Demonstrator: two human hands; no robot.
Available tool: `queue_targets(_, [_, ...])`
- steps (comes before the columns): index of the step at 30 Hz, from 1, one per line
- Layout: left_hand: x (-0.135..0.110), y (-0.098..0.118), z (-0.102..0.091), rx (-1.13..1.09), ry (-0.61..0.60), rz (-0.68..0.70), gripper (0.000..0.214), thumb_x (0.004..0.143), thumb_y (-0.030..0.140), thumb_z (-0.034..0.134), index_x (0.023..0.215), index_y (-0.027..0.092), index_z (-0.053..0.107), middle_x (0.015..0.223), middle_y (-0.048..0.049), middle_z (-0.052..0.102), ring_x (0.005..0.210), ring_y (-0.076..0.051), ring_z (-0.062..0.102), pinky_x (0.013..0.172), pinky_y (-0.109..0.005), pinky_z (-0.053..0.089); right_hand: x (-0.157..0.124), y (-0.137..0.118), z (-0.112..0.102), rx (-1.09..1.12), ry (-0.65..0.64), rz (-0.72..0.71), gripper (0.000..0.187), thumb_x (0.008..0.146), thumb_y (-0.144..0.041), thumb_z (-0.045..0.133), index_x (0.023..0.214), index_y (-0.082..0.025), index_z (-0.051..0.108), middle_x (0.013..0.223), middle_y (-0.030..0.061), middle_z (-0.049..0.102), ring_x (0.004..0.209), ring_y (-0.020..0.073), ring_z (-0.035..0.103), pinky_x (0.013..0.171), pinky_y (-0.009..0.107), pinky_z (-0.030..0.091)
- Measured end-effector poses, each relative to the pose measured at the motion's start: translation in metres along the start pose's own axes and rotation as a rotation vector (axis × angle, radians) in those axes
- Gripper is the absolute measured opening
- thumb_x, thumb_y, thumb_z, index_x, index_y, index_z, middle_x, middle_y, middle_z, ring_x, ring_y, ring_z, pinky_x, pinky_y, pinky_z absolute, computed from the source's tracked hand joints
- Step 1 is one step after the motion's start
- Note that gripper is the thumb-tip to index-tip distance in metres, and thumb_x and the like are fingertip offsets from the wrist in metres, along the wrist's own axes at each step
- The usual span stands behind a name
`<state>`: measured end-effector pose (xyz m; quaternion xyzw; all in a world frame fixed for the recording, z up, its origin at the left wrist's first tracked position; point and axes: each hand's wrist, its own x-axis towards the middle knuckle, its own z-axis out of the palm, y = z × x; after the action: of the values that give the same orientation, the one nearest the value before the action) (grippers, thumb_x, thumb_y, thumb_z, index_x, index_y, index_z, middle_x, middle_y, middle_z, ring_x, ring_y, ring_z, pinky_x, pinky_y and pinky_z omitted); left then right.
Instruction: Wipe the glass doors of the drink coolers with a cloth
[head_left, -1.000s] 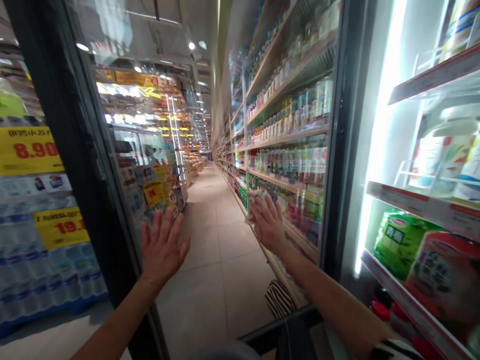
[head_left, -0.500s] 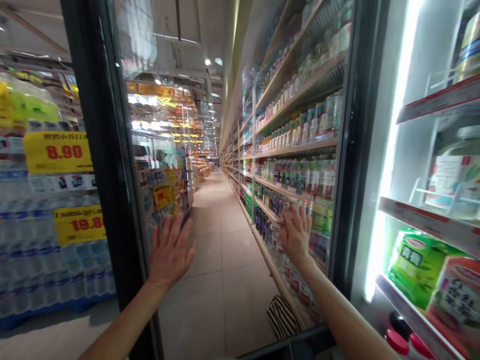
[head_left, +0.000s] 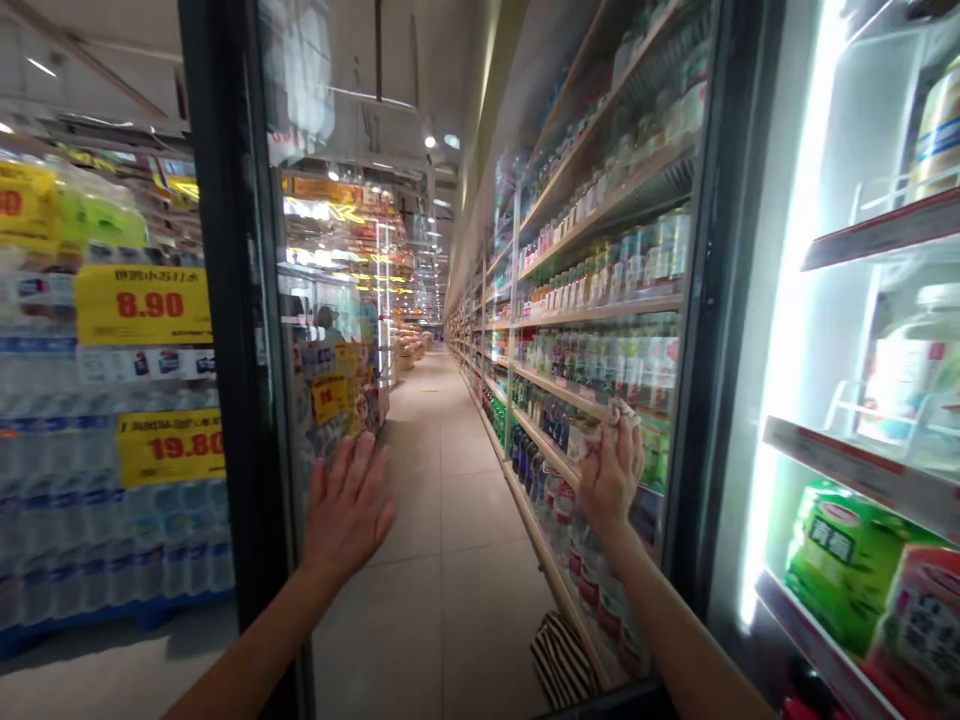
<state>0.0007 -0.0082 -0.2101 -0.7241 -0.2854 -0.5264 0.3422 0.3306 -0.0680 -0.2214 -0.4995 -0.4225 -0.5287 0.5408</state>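
The right hand [head_left: 611,482] hides part of a crumpled cloth [head_left: 622,411]. The view's right edge cuts off the red pack [head_left: 921,622]; the door frame [head_left: 238,330] covers the lower price sign's [head_left: 171,452] end. Distant goods [head_left: 411,343] are indistinct.

A cloth [head_left: 624,412] lies before the glass door [head_left: 472,480], left of shelves [head_left: 832,451].

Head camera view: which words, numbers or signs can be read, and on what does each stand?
"8.90": yellow price sign.
"19.80": yellow sign below it.
"…0": yellow sign at left edge.
Chinese characters on green pack, red pack, first two signs: too blurred.
Shelf strip, bottle labels, farther yellow sign: unreadable.
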Motion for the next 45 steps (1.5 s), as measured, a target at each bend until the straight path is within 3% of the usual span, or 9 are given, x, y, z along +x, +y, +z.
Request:
queue_targets(6, [0.027, 0.048, 0.002, -0.021, -0.005, -0.007, 0.06, 0.084, 0.03, 0.05, 0.139, 0.02, 0.029, 0.148, -0.0129, 0.025, 0.139, -0.026, 0.014, 0.112, -0.051, 0.012, -0.009, -0.015, -0.003, 0.088, -0.194, -0.279, 0.055, 0.083, -0.016, 0.043, 0.137, -0.025, 0.037, 0.135, 0.008, 0.047, 0.136, 0.0272, 0.026, 0.107, 0.05, 0.026])
queue_targets(13, [0.043, 0.069, 0.023, 0.014, 0.005, 0.064, 0.054, 0.086, 0.035, 0.048, 0.135, 0.016, 0.037, 0.141, -0.0147, 0.038, 0.139, -0.023, 0.014, 0.113, -0.046, 0.008, 0.005, 0.073, -0.001, -0.084, 0.099, 0.157, 0.045, 0.088, -0.025, 0.036, 0.131, -0.014, 0.046, 0.133, 0.0182, 0.046, 0.129, 0.0306, 0.035, 0.099, 0.054, 0.034])
queue_targets(16, [0.04, 0.065, 0.026, 0.0, 0.019, 0.043, 0.056, 0.085, 0.036, 0.049, 0.136, 0.018, 0.036, 0.141, -0.0144, 0.038, 0.138, -0.024, 0.019, 0.112, -0.047, 0.009, -0.013, 0.05, -0.001, -0.067, 0.064, 0.151, 0.045, 0.088, -0.024, 0.037, 0.131, -0.014, 0.045, 0.135, 0.0176, 0.044, 0.132, 0.0308, 0.03, 0.099, 0.055, 0.034])
queue_targets(21, [0.039, 0.063, 0.025, -0.02, 0.011, 0.035, 0.056, 0.085, 0.037, 0.05, 0.136, 0.019, 0.037, 0.141, -0.0132, 0.038, 0.137, -0.024, 0.022, 0.112, -0.047, 0.01, -0.035, 0.015, -0.007, 0.018, -0.169, -0.155, 0.044, 0.086, -0.022, 0.039, 0.13, -0.021, 0.045, 0.133, 0.0117, 0.047, 0.134, 0.0284, 0.029, 0.104, 0.052, 0.03])
queue_targets(27, [0.035, 0.066, 0.026, -0.007, 0.02, 0.033, 0.055, 0.085, 0.035, 0.05, 0.135, 0.018, 0.038, 0.141, -0.013, 0.039, 0.138, -0.023, 0.02, 0.112, -0.046, 0.01, -0.034, 0.022, -0.006, -0.07, 0.001, 0.198, 0.05, 0.087, -0.021, 0.037, 0.137, -0.017, 0.037, 0.142, 0.0169, 0.036, 0.134, 0.0324, 0.026, 0.1, 0.058, 0.032])
queue_targets(31, [0.032, 0.069, 0.027, -0.005, 0.038, 0.031, 0.051, 0.085, 0.033, 0.049, 0.133, 0.017, 0.041, 0.139, -0.0129, 0.041, 0.138, -0.023, 0.019, 0.113, -0.045, 0.011, -0.053, -0.026, -0.009, 0.069, -0.137, -0.055, 0.055, 0.086, -0.017, 0.041, 0.14, -0.021, 0.031, 0.143, 0.0134, 0.035, 0.137, 0.0317, 0.021, 0.103, 0.056, 0.03])
queue_targets(34, [0.028, 0.069, 0.025, -0.012, 0.032, 0.035, 0.049, 0.086, 0.033, 0.048, 0.132, 0.016, 0.043, 0.139, -0.0131, 0.042, 0.138, -0.022, 0.019, 0.112, -0.044, 0.011, -0.059, -0.029, -0.015, 0.091, -0.242, -0.166, 0.055, 0.086, -0.017, 0.041, 0.139, -0.024, 0.032, 0.141, 0.0108, 0.039, 0.136, 0.0297, 0.024, 0.106, 0.055, 0.027])
queue_targets(40, [0.004, 0.066, 0.023, -0.034, -0.022, 0.048, 0.052, 0.086, 0.03, 0.047, 0.136, 0.018, 0.038, 0.138, -0.0115, 0.044, 0.139, -0.02, 0.017, 0.113, -0.041, 0.012, -0.056, -0.011, -0.013, -0.058, -0.033, 0.181, 0.054, 0.087, -0.019, 0.037, 0.141, -0.016, 0.03, 0.143, 0.0175, 0.033, 0.136, 0.0327, 0.022, 0.101, 0.059, 0.029])
queue_targets(45, [-0.012, 0.062, 0.023, -0.02, -0.037, 0.071, 0.056, 0.086, 0.031, 0.047, 0.139, 0.02, 0.033, 0.137, -0.0101, 0.045, 0.138, -0.02, 0.019, 0.113, -0.041, 0.014, -0.067, -0.082, -0.012, 0.156, -0.219, -0.183, 0.052, 0.084, -0.012, 0.039, 0.136, -0.019, 0.038, 0.134, 0.011, 0.047, 0.137, 0.027, 0.022, 0.109, 0.051, 0.021])
